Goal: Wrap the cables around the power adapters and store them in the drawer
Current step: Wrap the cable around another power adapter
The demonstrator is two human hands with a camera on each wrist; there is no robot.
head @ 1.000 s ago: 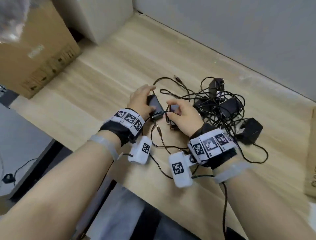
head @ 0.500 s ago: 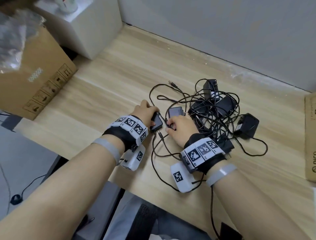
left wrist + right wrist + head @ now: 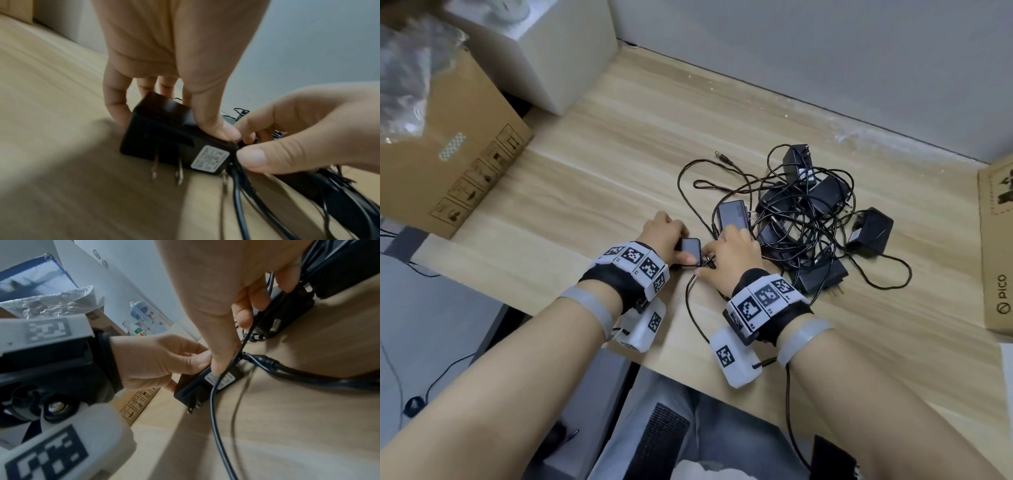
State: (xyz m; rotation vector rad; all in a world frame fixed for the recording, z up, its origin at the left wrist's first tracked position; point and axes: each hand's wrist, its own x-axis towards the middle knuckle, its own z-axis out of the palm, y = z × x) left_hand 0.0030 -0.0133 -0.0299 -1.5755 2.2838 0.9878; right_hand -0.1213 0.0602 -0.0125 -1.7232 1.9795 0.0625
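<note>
Left hand: the left hand (image 3: 664,236) clamps the power adapter (image 3: 174,138) by its body, thumb on one side and fingers curled over the far edge, prongs pointing toward the desk
Right hand: the right hand (image 3: 732,257) pinches the cable (image 3: 216,395) between thumb and forefinger right where it leaves the adapter's corner
What just changed: a second ago both hands were up against the tangle; now they sit nearer the front edge of the desk (image 3: 585,164), and the adapter has come with them, clear of the heap
Adapter now: just off the desk surface near the front edge, touching both hands, its lead trailing off toward the person
Meaning for the task: one unit looks singled out, so I'd say the first turn of cable around the body is about to begin
The rest: the pile of adapters (image 3: 811,219) lies to the right in knotted leads, one grey brick just beyond the right knuckles
Drawer: not in view, so storing is a long way off
Watch for: the trailing lead may be snagged in the heap and drag it along
</note>
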